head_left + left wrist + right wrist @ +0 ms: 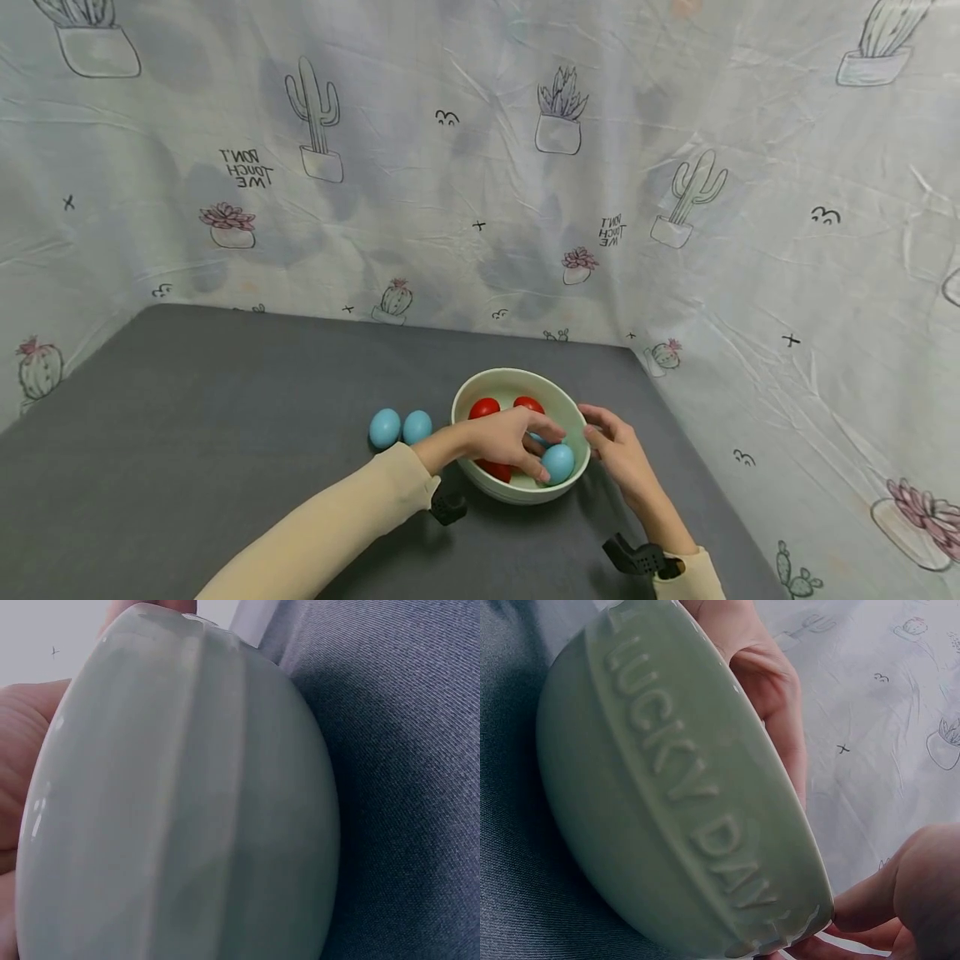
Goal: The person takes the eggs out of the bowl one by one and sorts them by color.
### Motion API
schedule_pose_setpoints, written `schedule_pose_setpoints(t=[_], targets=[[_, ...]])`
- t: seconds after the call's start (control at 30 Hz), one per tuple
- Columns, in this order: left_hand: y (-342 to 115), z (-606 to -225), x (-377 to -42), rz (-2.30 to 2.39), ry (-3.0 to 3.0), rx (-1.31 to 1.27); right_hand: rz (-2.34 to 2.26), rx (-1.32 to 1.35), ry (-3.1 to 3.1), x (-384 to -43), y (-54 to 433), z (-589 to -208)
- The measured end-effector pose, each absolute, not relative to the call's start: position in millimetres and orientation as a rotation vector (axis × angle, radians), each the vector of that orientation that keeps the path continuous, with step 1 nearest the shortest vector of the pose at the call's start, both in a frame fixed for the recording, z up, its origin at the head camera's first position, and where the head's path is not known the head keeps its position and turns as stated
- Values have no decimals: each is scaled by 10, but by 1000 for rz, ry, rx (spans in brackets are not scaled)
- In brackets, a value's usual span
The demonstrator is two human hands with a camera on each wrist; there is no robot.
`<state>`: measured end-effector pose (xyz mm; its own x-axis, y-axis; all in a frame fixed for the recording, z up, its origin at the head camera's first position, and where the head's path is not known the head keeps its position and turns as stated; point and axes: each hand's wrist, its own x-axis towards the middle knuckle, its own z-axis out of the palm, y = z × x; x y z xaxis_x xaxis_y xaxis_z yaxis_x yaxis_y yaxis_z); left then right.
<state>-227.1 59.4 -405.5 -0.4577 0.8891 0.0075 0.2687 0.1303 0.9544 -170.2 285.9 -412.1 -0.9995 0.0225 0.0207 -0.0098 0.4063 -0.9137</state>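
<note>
A pale green bowl [517, 495] stands on the dark cloth, with raised "LUCKY DAY" lettering on its wall [682, 765]. Inside lie several red eggs, such as one near the far side [484, 407], and blue ones. My left hand [506, 437] reaches over the left rim into it. Its thumb and fingers are around a blue egg [558, 463] by the right inner wall; another blue egg [536, 437] is partly hidden under the fingers. My right hand [619, 450] grips the bowl's right rim between thumb and fingers, also seen in the right wrist view.
Two more blue eggs, one left [385, 428] and one right [417, 427], lie side by side on the grey tabletop [225, 433], left of the bowl. A white curtain with cactus drawings [450, 167] hangs behind and along both sides.
</note>
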Motion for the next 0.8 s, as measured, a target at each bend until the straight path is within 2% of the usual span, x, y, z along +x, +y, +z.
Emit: schedule_pose_setpoints(t=[0.8], targets=[[608, -4044, -2273, 1283, 1861, 1177, 1676, -14, -2623, -1712, 2854, -4069]])
